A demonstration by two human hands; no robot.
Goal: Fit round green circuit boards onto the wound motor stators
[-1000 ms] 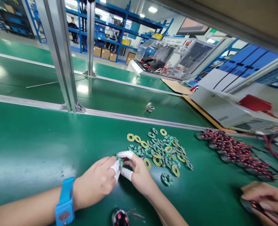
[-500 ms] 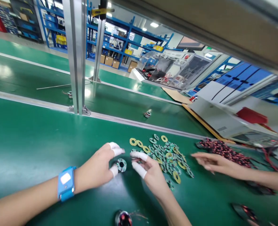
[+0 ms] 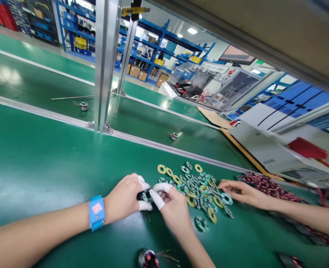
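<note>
My left hand [image 3: 131, 194], white finger cots on its thumb and fingers, grips a small ring-shaped circuit board [image 3: 147, 195] with a dark part beside it. Thin wires hang under the grip. My right hand [image 3: 168, 203], also in finger cots, is closed, thumb and fingertips meeting the board's right edge. Whether anything else sits inside those fingers is hidden. Just right of it lies a loose pile of green circuit board rings [image 3: 202, 223] and yellow rings [image 3: 161, 169]. Nearer to me stands a round motor [image 3: 148, 258] with copper windings and wires.
Another person's hand [image 3: 239, 191] reaches in from the right, touching a green ring at the pile's edge. Behind it is a heap of copper-wound parts [image 3: 267, 186]. A metal post [image 3: 104, 74] and rail [image 3: 158, 144] border the bench; small motors [image 3: 174, 136] stand beyond.
My hands have come together at the circuit board, where a gap was between them. The other person's hand has moved left to the pile's edge. The camera view has shifted slightly.
</note>
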